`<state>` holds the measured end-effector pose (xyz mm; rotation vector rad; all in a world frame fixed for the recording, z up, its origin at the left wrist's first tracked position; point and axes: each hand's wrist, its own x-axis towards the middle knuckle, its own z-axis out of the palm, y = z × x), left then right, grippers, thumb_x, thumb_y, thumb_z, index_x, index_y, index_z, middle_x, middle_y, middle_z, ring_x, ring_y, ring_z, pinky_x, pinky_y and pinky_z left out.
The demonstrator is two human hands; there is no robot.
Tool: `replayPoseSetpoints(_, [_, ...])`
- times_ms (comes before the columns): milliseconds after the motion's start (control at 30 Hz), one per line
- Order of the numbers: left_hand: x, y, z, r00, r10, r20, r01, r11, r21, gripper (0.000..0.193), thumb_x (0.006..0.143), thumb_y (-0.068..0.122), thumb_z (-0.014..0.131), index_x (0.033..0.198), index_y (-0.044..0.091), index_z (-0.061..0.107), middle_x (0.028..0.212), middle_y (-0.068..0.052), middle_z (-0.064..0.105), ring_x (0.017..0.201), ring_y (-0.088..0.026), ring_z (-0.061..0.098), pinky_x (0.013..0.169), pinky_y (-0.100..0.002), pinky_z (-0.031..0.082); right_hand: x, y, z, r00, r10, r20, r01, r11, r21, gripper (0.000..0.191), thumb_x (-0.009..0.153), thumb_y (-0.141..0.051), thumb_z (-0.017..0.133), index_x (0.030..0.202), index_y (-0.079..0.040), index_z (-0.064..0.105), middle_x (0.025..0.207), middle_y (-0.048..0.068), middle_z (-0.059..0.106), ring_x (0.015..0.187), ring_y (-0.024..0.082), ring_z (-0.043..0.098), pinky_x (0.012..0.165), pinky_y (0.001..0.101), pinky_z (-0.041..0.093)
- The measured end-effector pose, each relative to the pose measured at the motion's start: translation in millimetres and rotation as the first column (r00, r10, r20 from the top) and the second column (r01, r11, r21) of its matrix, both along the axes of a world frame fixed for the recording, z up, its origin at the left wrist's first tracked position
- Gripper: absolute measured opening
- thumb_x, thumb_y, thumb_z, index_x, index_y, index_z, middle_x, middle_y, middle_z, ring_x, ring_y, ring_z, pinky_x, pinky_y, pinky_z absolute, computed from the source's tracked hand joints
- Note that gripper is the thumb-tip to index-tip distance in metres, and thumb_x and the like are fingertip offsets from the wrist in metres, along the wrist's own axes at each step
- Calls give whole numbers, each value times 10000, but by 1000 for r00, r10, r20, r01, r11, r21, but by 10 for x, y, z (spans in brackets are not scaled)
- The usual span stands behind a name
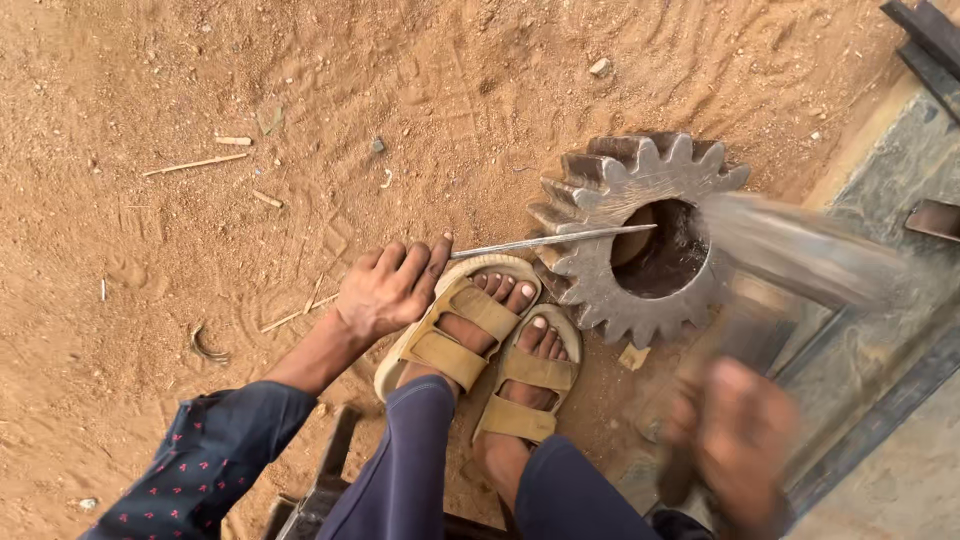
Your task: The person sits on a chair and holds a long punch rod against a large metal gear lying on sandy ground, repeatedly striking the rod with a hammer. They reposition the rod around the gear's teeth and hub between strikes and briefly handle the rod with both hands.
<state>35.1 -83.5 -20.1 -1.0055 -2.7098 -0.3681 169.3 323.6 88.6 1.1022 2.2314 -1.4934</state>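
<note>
Down on the sandy ground [200,80], seen from the head camera, the left hand [385,290] reaches in from the near left, its dark blue sleeve [200,470] dotted with small red marks. Its fingers [415,262] are closed narrowly on the near end of a thin metal blade [560,238], pinching it just above the toes of the left foot. The blade runs to the right, almost level, and its far tip lies across the top of a heavy steel gear [620,200], over the edge of the gear's central hole [665,250]. The gear lies flat on the ground, right of centre, its teeth worn and dusty.

Two feet in tan strapped sandals [480,335] stand side by side just near and left of the gear, the right sandal's toe close against its teeth.

On the near right, the right hand [735,440] is a blur; it is closed around a handle, and the grey hammer [790,250] it holds is smeared by motion above the gear's right rim. Beyond that, a dark metal frame [900,300] borders the right edge. Small sticks and pebbles lie scattered on the far left.
</note>
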Motion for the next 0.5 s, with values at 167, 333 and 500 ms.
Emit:
replayPoseSetpoints(167, [24,-6,-48,1000,-8,0,7,999,-37,485,889,146,628,1354,13,666,933,-11,595,802,-143,565,595,-279,466,-309,356,782,915,44,-402,-354,568,-743,369,1025,-351,609,836,-35,638,632,56,575,527,154,538,487,329,449])
replayPoseSetpoints(333, [12,-14,-66,999,-16,45,17,1000,-23,499,910,160,626,1379,-6,658,926,-6,584,797,-138,565,585,-277,485,-274,-481,86,910,380,-167,-402,906,-131,414,1052,-373,618,844,-15,623,647,67,572,566,193,541,532,360,449])
replayPoseSetpoints(500, [-74,4,-45,999,19,39,-17,998,-67,541,866,173,624,1383,15,641,913,-8,586,796,-153,580,574,-292,495,466,-623,-593,994,110,-21,-112,990,-88,421,1001,-395,584,904,11,637,595,33,599,500,191,576,469,353,493])
